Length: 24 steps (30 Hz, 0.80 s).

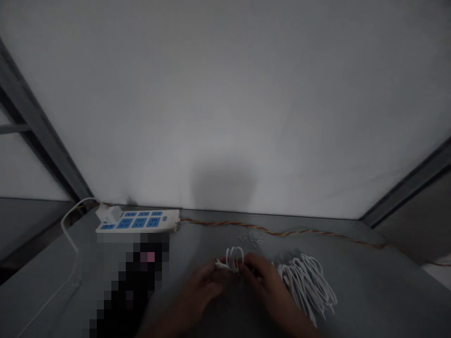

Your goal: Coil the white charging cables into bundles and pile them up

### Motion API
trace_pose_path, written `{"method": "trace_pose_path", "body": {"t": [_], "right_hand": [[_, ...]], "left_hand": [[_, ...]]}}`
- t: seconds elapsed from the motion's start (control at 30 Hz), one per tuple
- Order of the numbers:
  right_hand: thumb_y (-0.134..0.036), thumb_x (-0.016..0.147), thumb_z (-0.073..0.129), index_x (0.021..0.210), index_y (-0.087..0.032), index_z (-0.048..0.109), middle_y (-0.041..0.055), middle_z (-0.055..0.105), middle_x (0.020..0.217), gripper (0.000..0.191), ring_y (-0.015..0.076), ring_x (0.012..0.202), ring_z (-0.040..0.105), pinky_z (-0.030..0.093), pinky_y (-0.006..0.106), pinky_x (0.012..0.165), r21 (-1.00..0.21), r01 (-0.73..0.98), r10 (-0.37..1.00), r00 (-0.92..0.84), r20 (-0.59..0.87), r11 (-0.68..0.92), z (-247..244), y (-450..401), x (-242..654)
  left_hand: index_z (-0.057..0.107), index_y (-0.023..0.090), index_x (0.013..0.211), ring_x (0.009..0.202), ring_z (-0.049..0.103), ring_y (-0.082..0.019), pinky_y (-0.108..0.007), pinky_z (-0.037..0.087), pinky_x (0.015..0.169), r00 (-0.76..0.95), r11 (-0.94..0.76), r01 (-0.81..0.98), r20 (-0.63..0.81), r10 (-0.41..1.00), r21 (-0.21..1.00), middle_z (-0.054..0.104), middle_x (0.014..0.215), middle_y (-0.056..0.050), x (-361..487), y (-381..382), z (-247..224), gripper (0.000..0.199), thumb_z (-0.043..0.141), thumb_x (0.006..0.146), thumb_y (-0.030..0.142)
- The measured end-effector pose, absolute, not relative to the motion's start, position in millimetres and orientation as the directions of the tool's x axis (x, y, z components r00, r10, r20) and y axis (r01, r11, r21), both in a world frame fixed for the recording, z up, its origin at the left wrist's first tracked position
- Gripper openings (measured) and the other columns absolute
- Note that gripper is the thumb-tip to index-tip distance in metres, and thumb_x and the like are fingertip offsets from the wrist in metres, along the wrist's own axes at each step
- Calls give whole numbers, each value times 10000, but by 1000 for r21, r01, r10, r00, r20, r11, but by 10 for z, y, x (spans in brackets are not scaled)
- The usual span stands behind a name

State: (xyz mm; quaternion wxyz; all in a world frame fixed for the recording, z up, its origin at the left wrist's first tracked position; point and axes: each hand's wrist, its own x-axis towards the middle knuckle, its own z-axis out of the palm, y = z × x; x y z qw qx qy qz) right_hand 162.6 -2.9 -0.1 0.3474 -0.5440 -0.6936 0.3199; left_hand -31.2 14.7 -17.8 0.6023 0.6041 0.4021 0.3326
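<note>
Between my two hands, low in the middle of the head view, is a small looped white cable [230, 258]. My left hand [207, 282] is closed on its left side, where a pale end sticks out past the fingertips. On the other side, the fingers of my right hand [259, 273] pinch the cable near a small reddish-brown piece, too dark to make out. Just right of my right hand lies a pile of coiled white cables [308, 284], partly behind the hand. A few thin white ties or wire bits [251, 239] lie beyond my hands.
A white power strip with blue sockets [141, 223] stands at the back left, a white charger [108, 214] plugged in and its white cord trailing left. A twisted red-yellow wire [282, 233] runs along the back. A pixelated dark object [130, 291] lies left. A white wall [225, 94] rises behind.
</note>
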Motion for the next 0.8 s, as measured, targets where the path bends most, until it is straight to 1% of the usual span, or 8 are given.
{"method": "trace_pose_path", "body": {"t": [0.07, 0.17, 0.27, 0.37, 0.43, 0.5, 0.63, 0.8], "right_hand": [[-400, 955, 439, 775, -185, 633, 2, 621, 718, 341, 166, 687, 569, 399, 246, 594, -854, 504, 990, -110, 88, 132, -28, 3, 1637], [-418, 944, 429, 741, -179, 638, 7, 631, 694, 376, 174, 665, 570, 391, 257, 573, -854, 516, 996, -87, 28, 69, -89, 37, 1655], [-384, 913, 477, 981, -167, 673, 35, 692, 798, 300, 202, 738, 627, 439, 284, 651, -831, 556, 996, -88, -12, 39, -177, 47, 1654], [-304, 879, 513, 1311, -151, 504, 31, 695, 788, 458, 205, 711, 647, 453, 297, 663, -762, 648, 999, -37, -17, 11, -248, 39, 1632], [-251, 867, 515, 1357, -154, 436, 16, 683, 754, 505, 203, 679, 645, 444, 294, 639, -693, 721, 1000, -27, -14, 10, -255, 31, 1622], [-218, 858, 525, 1284, -171, 479, 18, 687, 778, 432, 205, 711, 653, 444, 289, 642, -639, 769, 1000, -24, -17, 8, -226, 24, 1623], [-252, 879, 531, 931, -197, 619, 64, 692, 894, 116, 219, 810, 655, 440, 299, 691, -491, 871, 1000, -4, 23, 15, -125, 9, 1631], [-359, 887, 535, 822, -198, 648, 66, 715, 829, 207, 226, 766, 665, 394, 294, 630, -383, 924, 999, -15, -34, 0, -67, -23, 1611]], "left_hand": [[712, 199, 1053, 850, 642, -229, -304, 476, 766, 383, -2, 212, -81, 920, 977, 726, 866, -37, -300, 150, -172, 378, 491, 873, 448], [712, 157, 809, 632, 566, -184, -258, 394, 573, 350, -72, 389, -75, 934, 919, 621, 628, 0, -291, 176, -212, 468, 414, 915, 502], [668, 157, 677, 616, 531, -170, -246, 349, 552, 352, -122, 435, -44, 935, 892, 583, 605, 15, -297, 217, -251, 446, 454, 900, 478], [698, 166, 740, 654, 560, -180, -247, 367, 595, 346, -126, 429, -34, 938, 895, 640, 674, 6, -308, 241, -244, 364, 497, 885, 433], [723, 178, 806, 676, 582, -190, -250, 384, 610, 344, -108, 405, -42, 938, 908, 673, 719, -5, -314, 248, -227, 323, 516, 879, 415], [733, 190, 848, 685, 590, -196, -252, 402, 619, 327, -89, 363, -38, 944, 928, 681, 731, -9, -318, 254, -219, 321, 510, 886, 417], [728, 195, 885, 668, 577, -190, -252, 425, 607, 290, -73, 297, -17, 957, 952, 652, 711, 0, -322, 266, -239, 338, 494, 900, 439], [725, 190, 956, 759, 627, -212, -263, 469, 669, 317, 4, 237, -82, 945, 971, 695, 802, -20, -318, 261, -231, 305, 544, 867, 419]]}}
